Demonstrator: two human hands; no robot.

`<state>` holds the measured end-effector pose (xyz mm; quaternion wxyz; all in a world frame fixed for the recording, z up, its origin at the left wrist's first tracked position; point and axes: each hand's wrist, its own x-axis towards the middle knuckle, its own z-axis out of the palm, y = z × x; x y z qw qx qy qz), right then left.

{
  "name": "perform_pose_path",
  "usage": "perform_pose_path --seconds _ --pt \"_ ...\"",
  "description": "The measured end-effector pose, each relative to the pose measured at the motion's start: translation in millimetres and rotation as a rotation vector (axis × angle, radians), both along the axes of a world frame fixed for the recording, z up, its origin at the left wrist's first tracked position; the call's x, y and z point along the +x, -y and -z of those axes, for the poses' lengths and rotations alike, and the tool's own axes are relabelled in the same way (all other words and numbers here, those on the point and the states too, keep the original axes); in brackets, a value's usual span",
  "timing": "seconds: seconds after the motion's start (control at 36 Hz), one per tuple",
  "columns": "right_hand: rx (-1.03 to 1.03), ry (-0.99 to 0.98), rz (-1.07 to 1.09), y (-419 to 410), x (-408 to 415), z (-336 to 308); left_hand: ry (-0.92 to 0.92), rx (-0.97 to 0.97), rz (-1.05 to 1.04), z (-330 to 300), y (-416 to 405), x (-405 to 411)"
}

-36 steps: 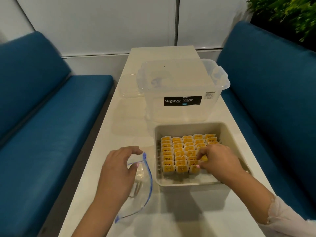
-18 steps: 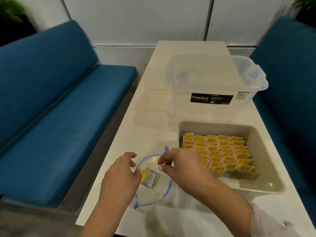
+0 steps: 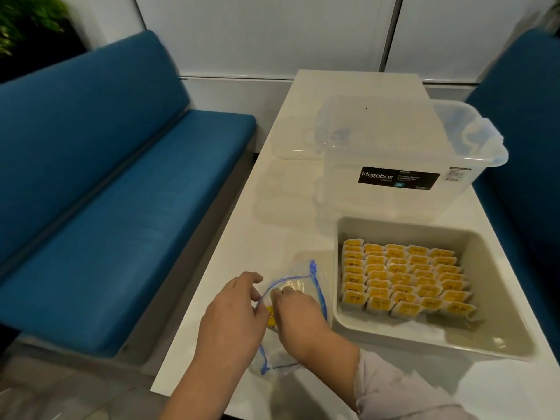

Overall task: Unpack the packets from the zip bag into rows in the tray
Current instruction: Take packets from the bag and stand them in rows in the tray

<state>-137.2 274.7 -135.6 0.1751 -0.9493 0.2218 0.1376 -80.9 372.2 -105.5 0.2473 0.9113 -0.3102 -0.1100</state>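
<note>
- The left hand [image 3: 231, 310] rested at the mouth of the zip bag [image 3: 291, 322], just left of the tray [image 3: 394, 334]; its fingers pinched the blue zip edge and held the mouth apart.
- The right hand [image 3: 298, 313] reached into the open bag with curled fingers. Whether those fingers had closed on a packet could not be told, since the fingertips were blurred behind the clear film.
- The zip bag lay flat on the table [image 3: 291, 207], touching or nearly touching the left wall of the tray. One remaining packet [image 3: 270, 317] showed yellow between the two hands; a second pale shape further in might have been another, but this was not certain.
- Inside the tray, the packets in rows [image 3: 403, 280] stood upright in five columns, packed against one another and filling the left and far part of the floor.
- The near strip and right side of the tray floor held no packets, so room remained for what was left in the bag.
- Judgement: the task was nearly complete. The bag looked almost empty, and the work left was to lift out the last packet or two and stand them at the near end of the rows.
- Beyond the tray stood a clear storage box [image 3: 403, 165], with a clear lid [image 3: 295, 137] flat on the table to its left.
</note>
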Motion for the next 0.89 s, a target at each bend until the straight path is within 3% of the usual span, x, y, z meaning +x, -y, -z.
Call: perform_pose_path --seconds 0.44,0.64,0.78,0.89 --pt "0.106 0.125 0.131 4.8 -27.7 -35.1 0.031 0.062 0.029 -4.4 0.8 1.7" --pt "0.258 0.386 0.319 20.9 -59.5 -63.3 0.012 0.060 0.066 -10.3 1.5 -1.7" --pt "0.462 0.562 0.466 35.6 -65.1 -66.2 0.036 0.038 0.107 -13.5 0.8 -3.2" --pt "0.743 0.711 0.577 41.1 -70.0 -70.9 0.016 -0.160 0.151 -22.9 6.4 -7.7"
